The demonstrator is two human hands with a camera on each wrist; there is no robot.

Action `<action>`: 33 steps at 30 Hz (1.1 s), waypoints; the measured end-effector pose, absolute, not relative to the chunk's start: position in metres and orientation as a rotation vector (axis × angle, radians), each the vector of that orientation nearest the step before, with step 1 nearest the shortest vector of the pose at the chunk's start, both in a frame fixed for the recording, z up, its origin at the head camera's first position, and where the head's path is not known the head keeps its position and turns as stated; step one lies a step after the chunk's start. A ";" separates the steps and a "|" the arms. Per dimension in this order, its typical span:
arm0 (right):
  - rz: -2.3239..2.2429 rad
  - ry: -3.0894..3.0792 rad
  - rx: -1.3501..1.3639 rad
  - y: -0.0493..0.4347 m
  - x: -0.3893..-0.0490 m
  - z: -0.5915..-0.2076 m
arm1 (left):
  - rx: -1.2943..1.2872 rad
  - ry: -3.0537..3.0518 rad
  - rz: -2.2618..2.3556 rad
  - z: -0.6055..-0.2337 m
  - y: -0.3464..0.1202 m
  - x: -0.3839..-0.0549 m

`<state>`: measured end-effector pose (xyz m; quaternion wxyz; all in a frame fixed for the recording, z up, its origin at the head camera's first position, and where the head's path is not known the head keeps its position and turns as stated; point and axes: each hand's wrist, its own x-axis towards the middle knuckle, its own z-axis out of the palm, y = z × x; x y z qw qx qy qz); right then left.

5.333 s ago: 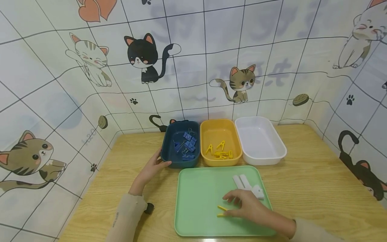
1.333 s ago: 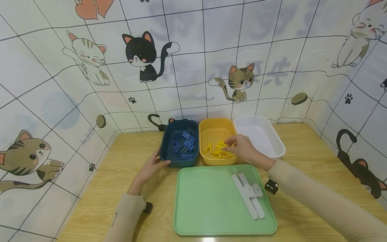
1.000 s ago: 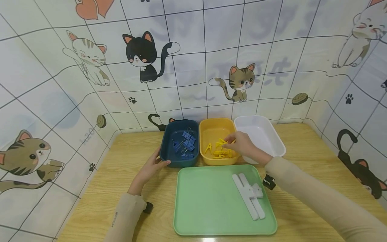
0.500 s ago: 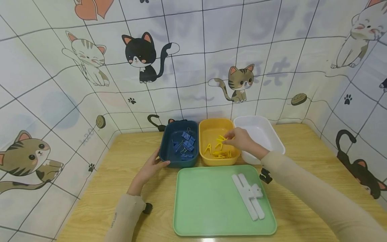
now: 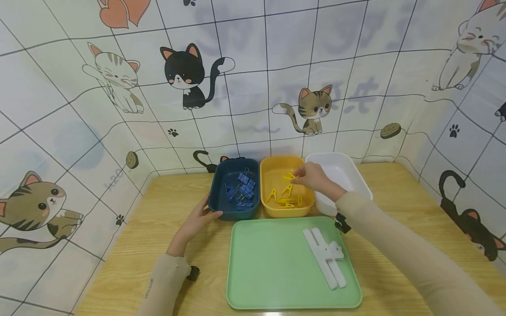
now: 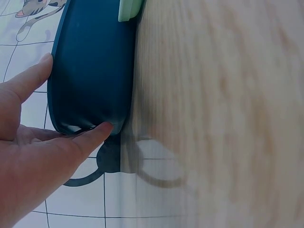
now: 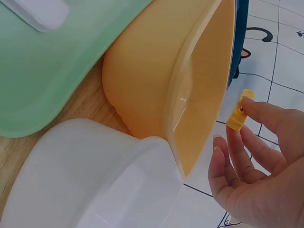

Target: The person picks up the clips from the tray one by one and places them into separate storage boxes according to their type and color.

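Over the yellow bin [image 5: 287, 212], my right hand [image 5: 316, 177] pinches a small yellow clothespin [image 7: 238, 111] between thumb and fingertips. The right wrist view has this clothespin above the bin's rim. More yellow clothespins [image 5: 287, 202] lie on the bin's floor, several of them bunched near the front. My left hand [image 5: 196, 222] rests against the front left corner of the navy bin [image 5: 219, 188], its fingers extended along the outside. In the left wrist view, fingertips [image 6: 46, 61] touch the navy wall. Blue binder clips [image 5: 246, 188] lie inside that bin.
A white bin [image 5: 348, 177] stands right of the yellow one; all three bins sit side by side before the cat-print wall covering. In front lies a green tray [image 5: 269, 263], with white long-bladed bag clips [image 5: 325, 256] on its right side. The table is wood-patterned [image 5: 395, 210].
Earlier my right hand was over the tray with a yellow clothespin, then low among the clothespins in the bin. Over the last second it rises and moves back, holding one. The left hand stays put.
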<state>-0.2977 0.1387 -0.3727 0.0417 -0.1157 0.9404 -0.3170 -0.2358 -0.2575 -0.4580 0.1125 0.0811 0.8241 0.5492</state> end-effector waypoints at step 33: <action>-1.009 2.852 -0.400 0.151 -0.285 -0.377 | 0.222 2.392 1.630 -0.459 -0.258 -0.236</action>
